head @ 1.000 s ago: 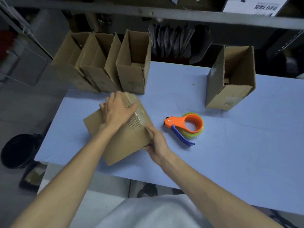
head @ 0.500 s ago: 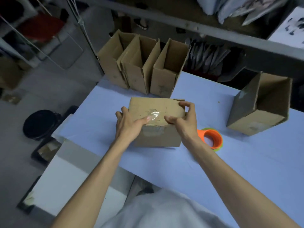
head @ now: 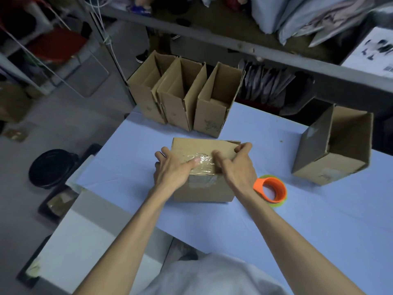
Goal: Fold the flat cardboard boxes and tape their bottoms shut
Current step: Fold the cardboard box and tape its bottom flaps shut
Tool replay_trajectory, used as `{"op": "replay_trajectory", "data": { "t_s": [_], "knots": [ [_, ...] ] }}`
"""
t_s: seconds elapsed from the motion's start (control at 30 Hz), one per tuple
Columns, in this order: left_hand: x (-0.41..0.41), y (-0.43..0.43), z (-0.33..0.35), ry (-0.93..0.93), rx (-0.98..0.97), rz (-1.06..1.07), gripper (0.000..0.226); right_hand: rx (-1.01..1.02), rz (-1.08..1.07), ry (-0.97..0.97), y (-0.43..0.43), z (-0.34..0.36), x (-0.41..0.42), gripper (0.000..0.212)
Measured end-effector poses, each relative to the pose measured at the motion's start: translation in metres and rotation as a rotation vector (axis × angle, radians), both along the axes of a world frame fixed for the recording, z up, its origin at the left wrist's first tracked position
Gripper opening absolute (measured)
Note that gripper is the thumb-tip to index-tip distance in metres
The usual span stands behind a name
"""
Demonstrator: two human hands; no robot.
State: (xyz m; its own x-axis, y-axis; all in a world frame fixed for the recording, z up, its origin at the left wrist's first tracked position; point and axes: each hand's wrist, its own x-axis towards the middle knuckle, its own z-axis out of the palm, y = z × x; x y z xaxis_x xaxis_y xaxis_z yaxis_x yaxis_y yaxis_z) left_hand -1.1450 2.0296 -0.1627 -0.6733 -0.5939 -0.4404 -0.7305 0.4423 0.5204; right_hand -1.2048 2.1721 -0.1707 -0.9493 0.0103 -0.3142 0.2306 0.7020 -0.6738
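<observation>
Floor space at the far left holds a black round bin (head: 52,167), just off the corner of the blue table (head: 308,220). On the table's far left edge a row of three open boxes (head: 180,103) stands upright, side walls touching. In front of that row, near the table's front edge, sits the taped box (head: 204,190), its closed bottom facing up with a strip of clear tape (head: 202,160) running across the seam and down the near face.

The left hand (head: 172,173) grips the box's left side, fingers curled over the left edge and thumb laid flat on the tape. The right hand (head: 238,169) grips the opposite side, fingers hooked over the far right corner and thumb reaching in toward the tape.

Just right of the right wrist, and partly hidden by it, an orange tape dispenser (head: 280,188) lies on the table. Well apart at the far right stands a lone open box (head: 331,162).
</observation>
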Motion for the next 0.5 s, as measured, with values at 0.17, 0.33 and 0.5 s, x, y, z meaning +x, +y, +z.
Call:
{"op": "replay_trajectory", "data": {
  "t_s": [0.17, 0.33, 0.5],
  "knots": [
    [-0.002, 0.000, 0.000, -0.001, 0.012, 0.009, 0.063, 0.155, 0.068, -0.019, -0.011, 0.000, -0.001, 0.094],
    [-0.005, 0.001, -0.004, 0.006, 0.029, 0.087, 0.060, -0.160, -0.165, -0.102, -0.008, -0.009, -0.011, 0.051],
    [-0.016, -0.006, -0.006, 0.029, 0.003, 0.139, 0.081, -0.043, 0.217, 0.509, 0.004, -0.012, -0.007, 0.050]
  ]
}}
